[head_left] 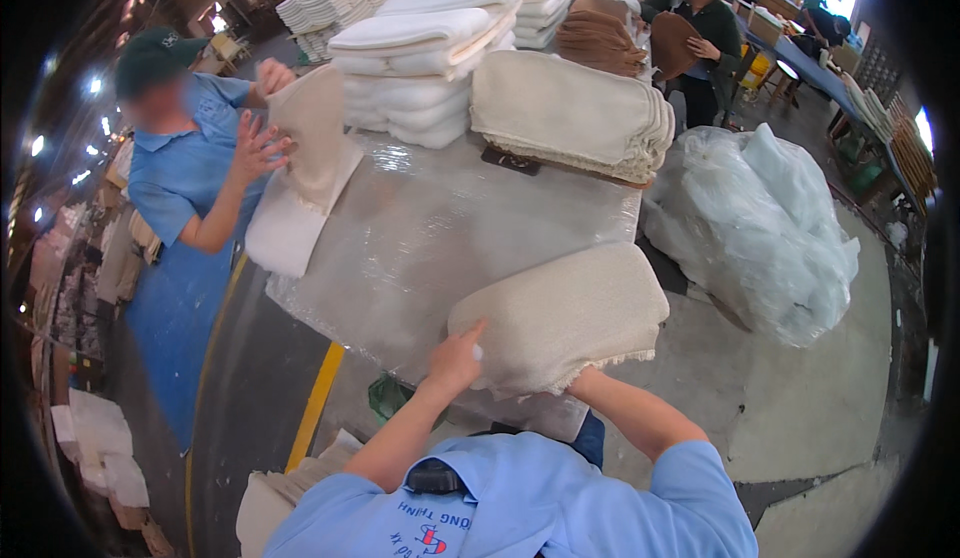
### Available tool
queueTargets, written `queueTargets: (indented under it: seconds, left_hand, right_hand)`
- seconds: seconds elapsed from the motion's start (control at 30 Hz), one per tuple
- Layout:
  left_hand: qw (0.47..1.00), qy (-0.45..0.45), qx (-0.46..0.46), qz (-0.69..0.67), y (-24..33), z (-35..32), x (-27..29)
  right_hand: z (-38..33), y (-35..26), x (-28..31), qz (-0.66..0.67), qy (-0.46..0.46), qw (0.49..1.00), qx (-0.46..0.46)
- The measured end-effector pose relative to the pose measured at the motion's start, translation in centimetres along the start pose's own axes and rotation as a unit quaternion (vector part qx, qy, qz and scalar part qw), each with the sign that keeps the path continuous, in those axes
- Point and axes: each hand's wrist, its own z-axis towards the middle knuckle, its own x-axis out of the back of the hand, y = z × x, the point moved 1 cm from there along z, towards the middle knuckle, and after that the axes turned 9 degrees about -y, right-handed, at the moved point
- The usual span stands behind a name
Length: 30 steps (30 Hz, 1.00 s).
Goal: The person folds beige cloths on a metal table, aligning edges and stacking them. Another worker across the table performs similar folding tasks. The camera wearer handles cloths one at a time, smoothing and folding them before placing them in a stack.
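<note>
A beige woven cushion cover (pixel 560 308) with a frayed, fringed edge lies at the near side of the plastic-covered table (pixel 430 228), and its body looks filled out. My left hand (pixel 458 358) rests against the cover's left end, index finger stretched along the fabric. A small white patch shows on one of its fingers. My right forearm (pixel 640 413) reaches in at the fringed edge, where the cover hides my right hand and its fingers.
Beige folded covers (pixel 570 108) are stacked at the far right, beside tall piles of white padding (pixel 420 58). A co-worker (pixel 190 148) at left handles a beige cover (pixel 308 133) over a white pad (pixel 290 228). Another person (pixel 700 38) holds a brown piece. A plastic-wrapped bundle (pixel 755 233) stands right.
</note>
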Motion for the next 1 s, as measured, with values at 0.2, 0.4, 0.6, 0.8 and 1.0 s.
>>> queueTargets:
  seconds: [0.2, 0.4, 0.6, 0.8, 1.0]
  left_hand:
    - [1.000, -0.013, -0.016, 0.002, -0.6, 0.7, 0.2]
    - [0.999, -0.023, 0.001, 0.033, -0.2, 0.3, -0.1]
    - [1.000, -0.006, -0.005, 0.027, -0.8, -0.1, -0.8]
    - [1.000, 0.015, 0.012, -0.011, -0.5, 0.1, -1.8]
    - [0.999, -0.004, -0.004, -0.035, 0.6, -0.4, -1.9]
  right_hand:
    - [-2.5, 1.1, 1.2, -0.020, 0.061, 0.996, -0.056]
    - [-8.1, 4.2, 3.9, -0.107, 0.176, 0.959, -0.194]
    - [-8.9, 4.3, 3.7, -0.118, 0.194, 0.953, -0.200]
    - [-10.6, 3.1, 3.8, -0.125, 0.177, 0.961, -0.173]
    - [-15.3, 0.7, 2.2, -0.112, 0.103, 0.970, -0.188]
